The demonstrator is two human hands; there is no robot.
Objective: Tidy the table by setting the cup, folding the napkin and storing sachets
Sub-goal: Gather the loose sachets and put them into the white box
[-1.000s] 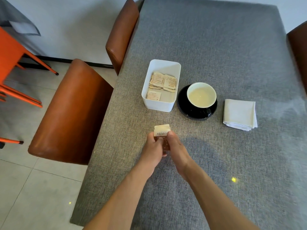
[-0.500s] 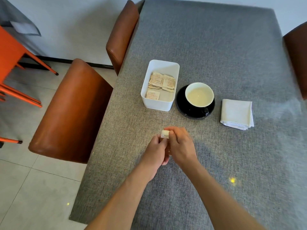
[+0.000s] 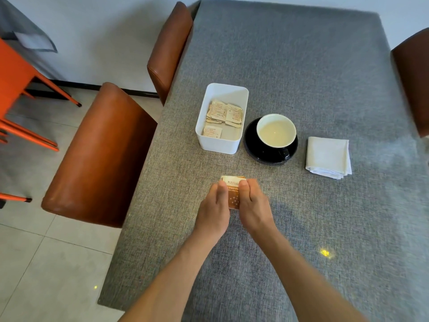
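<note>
Held thing: a small stack of sachets (image 3: 233,194) is being held just above the grey tablecloth (image 3: 301,66), near of the white storage box (image 3: 219,145) and well apart from it.
Left hand (image 3: 214,206): its thumb is being pressed against the stack's left edge; the fingers beneath are hidden.
Right hand (image 3: 254,205): its thumb is being pressed against the right edge, so the stack is being pinched narrowly between both hands.
Orientation: the long axis is being kept near-to-far, the pale printed end pointing far toward the box, the orange end pointing near.
Handling: the sachets are judged light, thin, soft and slippery against each other; they are likely to fan out unless squeezed at both long edges near the middle.
Box: loose sachets (image 3: 224,115) are lying flat inside, mostly at its far end.
Cup (image 3: 276,131): it is standing upright on the black saucer (image 3: 255,152), just right of the box.
Napkin (image 3: 328,156): it is lying folded, right of the saucer.
</note>
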